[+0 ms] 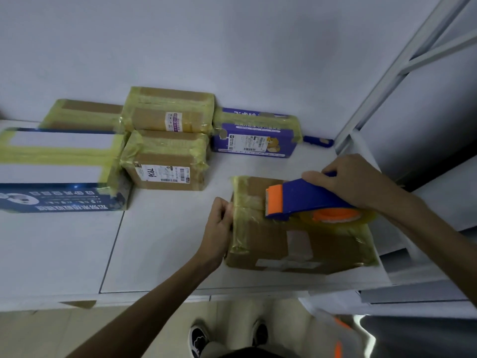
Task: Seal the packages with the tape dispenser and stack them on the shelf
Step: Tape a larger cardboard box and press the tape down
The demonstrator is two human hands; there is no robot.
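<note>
A brown cardboard package (278, 244) with yellowish tape on its edges lies on the white table (167, 228) near the front edge. My right hand (356, 179) grips the handle of a blue and orange tape dispenser (304, 198), whose orange blade end rests on the package's top left part. The tape roll (338, 217) sits under the dispenser. My left hand (219, 223) holds the package's left edge, fingers curled against its taped side.
Several taped packages stand at the back: two stacked brown boxes (165, 161), a flat one (82, 113), a purple box (255, 135) and a long white and blue box (56, 169). A grey metal shelf frame (402, 73) rises at the right. A blue tool (318, 142) lies beside the purple box.
</note>
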